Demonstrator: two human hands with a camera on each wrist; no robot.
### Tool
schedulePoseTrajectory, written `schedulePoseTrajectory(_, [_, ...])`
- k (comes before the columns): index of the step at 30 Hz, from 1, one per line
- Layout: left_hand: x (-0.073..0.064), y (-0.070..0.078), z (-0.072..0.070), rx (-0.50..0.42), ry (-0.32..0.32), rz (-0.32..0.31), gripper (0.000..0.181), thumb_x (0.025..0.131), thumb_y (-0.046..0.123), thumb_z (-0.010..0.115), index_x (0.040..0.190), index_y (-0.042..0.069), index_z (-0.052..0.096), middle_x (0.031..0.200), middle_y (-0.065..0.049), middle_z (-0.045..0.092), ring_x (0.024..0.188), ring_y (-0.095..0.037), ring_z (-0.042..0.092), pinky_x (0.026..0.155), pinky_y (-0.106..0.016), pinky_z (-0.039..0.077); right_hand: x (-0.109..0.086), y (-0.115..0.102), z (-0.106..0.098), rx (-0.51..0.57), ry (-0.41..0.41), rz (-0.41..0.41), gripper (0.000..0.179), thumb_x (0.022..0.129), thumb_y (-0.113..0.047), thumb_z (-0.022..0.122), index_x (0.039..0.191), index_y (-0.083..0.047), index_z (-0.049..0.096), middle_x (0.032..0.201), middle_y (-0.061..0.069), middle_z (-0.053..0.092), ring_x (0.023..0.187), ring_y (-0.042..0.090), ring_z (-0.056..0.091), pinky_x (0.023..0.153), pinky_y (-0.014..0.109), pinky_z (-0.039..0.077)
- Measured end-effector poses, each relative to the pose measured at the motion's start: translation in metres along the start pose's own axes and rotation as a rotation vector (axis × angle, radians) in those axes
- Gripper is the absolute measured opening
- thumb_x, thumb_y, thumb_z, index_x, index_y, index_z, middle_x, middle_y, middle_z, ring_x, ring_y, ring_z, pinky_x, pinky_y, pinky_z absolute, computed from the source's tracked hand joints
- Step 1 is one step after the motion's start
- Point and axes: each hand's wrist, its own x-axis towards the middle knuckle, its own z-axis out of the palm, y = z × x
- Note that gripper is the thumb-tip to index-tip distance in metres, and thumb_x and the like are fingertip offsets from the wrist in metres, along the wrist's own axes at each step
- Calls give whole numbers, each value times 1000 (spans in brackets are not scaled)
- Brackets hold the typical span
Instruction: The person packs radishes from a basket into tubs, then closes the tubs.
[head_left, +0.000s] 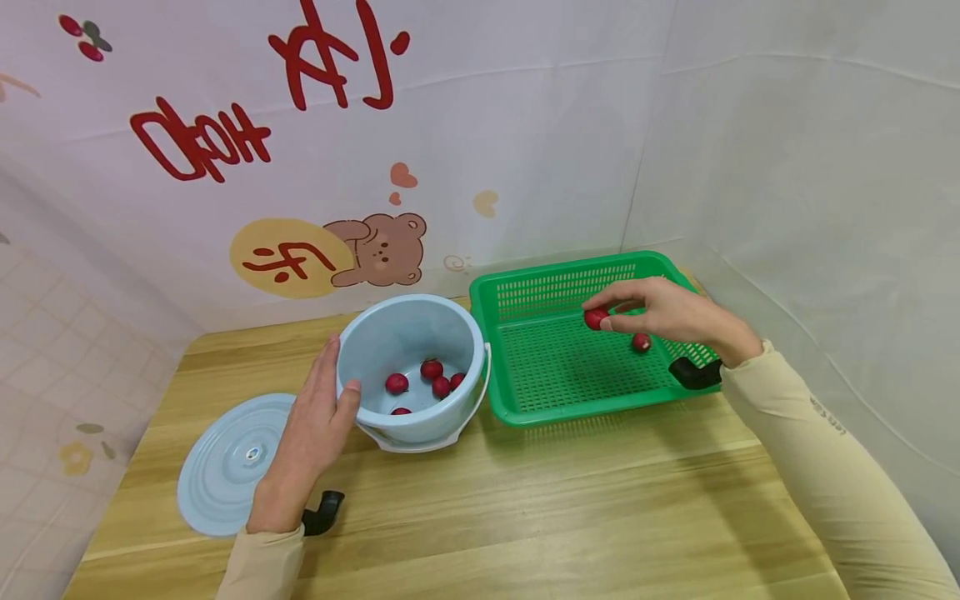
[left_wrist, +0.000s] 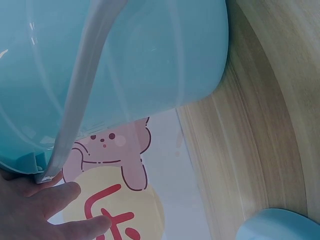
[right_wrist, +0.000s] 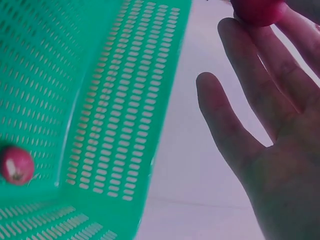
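My right hand [head_left: 660, 312] pinches a small red radish [head_left: 596, 318] between thumb and fingertips, above the green basket [head_left: 540, 415]. Another radish [head_left: 641, 342] lies on the basket's floor at the right, also visible in the right wrist view. My left hand [head_left: 318, 425] touches the left rim of the light-blue bucket [head_left: 420, 429], its fingers fairly straight along the outside and the thumb at the rim. Several radishes [head_left: 397, 383] lie at the bottom of the bucket. In the left wrist view, the fingers spread beside the pale bucket handle [left_wrist: 80, 90].
A round blue lid [head_left: 225, 467] lies on the wooden table [head_left: 480, 525], left of the bucket and partly behind my left forearm. The basket stands just right of the bucket. A white printed curtain [head_left: 525, 125] hangs behind the table, with another at the right.
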Motion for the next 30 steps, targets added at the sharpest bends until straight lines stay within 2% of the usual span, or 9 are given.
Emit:
schedulePoseTrajectory(5, [0,-1,0,-4,2,1,69,108,33,42,165,1,17,169,-21,22,151,-45,28,113,-69,32,-3,-11,7,39,54,-39,32,101,-26,70,132,-23,70,126,1,69,72,24,66,58,34,57])
schedulePoseTrajectory(11, [-1,-3,1,-8,13,9,68,107,28,44,164,-1,19,168,-22,23,151,-45,29,113,-69,32,-8,-26,17,-5,126,-107,29,101,-29,69,130,-25,71,122,-7,70,81,19,64,51,33,53])
schedulePoseTrajectory(15, [0,-3,2,-9,15,13,68,107,27,45,164,-1,19,168,-22,23,151,-46,29,113,-69,32,-8,-35,26,-56,181,-186,28,101,-25,69,129,-26,72,120,-11,71,94,11,66,71,27,56])
schedulePoseTrajectory(18, [-1,-3,2,-7,14,10,68,107,27,45,164,-1,19,168,-22,23,151,-46,28,113,-69,32,-7,-42,35,-57,217,-236,30,100,-21,70,130,-24,73,121,-11,72,113,8,63,93,23,51])
schedulePoseTrajectory(25, [-1,-3,3,1,18,13,69,109,35,42,163,-2,19,168,-22,23,150,-46,29,111,-70,33,-4,-56,56,-24,278,-327,33,97,-13,73,130,-19,73,120,-10,72,113,10,64,95,25,52])
schedulePoseTrajectory(30, [0,-3,3,-1,23,19,69,109,32,44,163,-2,18,168,-24,23,150,-46,30,111,-69,34,1,-65,72,5,291,-408,34,95,-10,75,129,-17,73,121,-9,72,114,11,65,95,28,54])
